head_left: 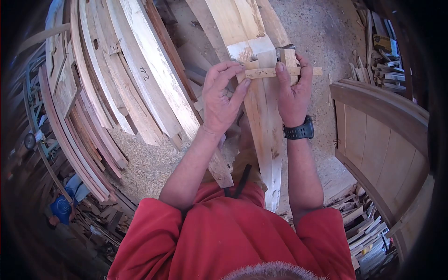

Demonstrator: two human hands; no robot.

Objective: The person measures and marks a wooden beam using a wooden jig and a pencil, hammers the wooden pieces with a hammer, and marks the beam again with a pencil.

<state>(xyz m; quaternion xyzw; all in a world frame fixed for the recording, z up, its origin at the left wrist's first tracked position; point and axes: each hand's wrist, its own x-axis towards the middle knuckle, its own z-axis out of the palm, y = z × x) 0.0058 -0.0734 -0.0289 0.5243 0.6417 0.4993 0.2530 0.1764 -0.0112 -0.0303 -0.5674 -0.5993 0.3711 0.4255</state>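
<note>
My left hand (pixel 223 95) pinches one end of a thin wooden strip (pixel 266 73) between thumb and fingers. Farther along the strip, my right hand (pixel 294 95), with a black watch on the wrist, has its thumb on the near side and its fingers curled round a small wooden block (pixel 288 57) that the strip crosses. A dark metal piece (pixel 286 47) shows at the far end of the block. Under the strip runs a long, thick timber beam (pixel 263 109) with a pale, cut section just beyond my hands.
Long boards (pixel 154 74) lie stacked at the left, one marked with writing. A panelled wooden piece (pixel 380 135) stands at the right. Wood offcuts (pixel 368 233) are heaped at the lower right. A person in blue (pixel 61 208) is at the far lower left. Shavings (pixel 144 163) cover the floor.
</note>
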